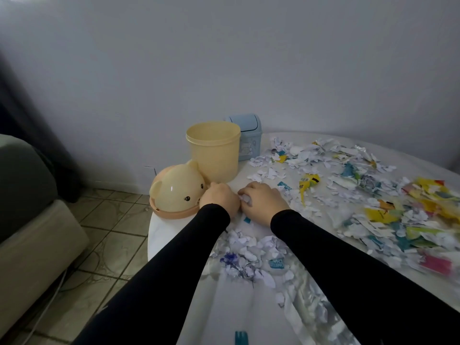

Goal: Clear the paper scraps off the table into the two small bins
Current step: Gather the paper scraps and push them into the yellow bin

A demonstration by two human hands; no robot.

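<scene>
Seemingly both hands, left hand (219, 198) and right hand (261, 204), curl around white scraps (245, 198); loose bits may spill before the yellow bin (213, 148) at eleven o'clock.

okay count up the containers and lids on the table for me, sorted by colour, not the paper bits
Yellow: 2, the open yellow bin and the bear-face lid lying beside it.
Blue: 1, the blue bin with its swing lid on, behind the yellow one.
Total: 3.
</scene>
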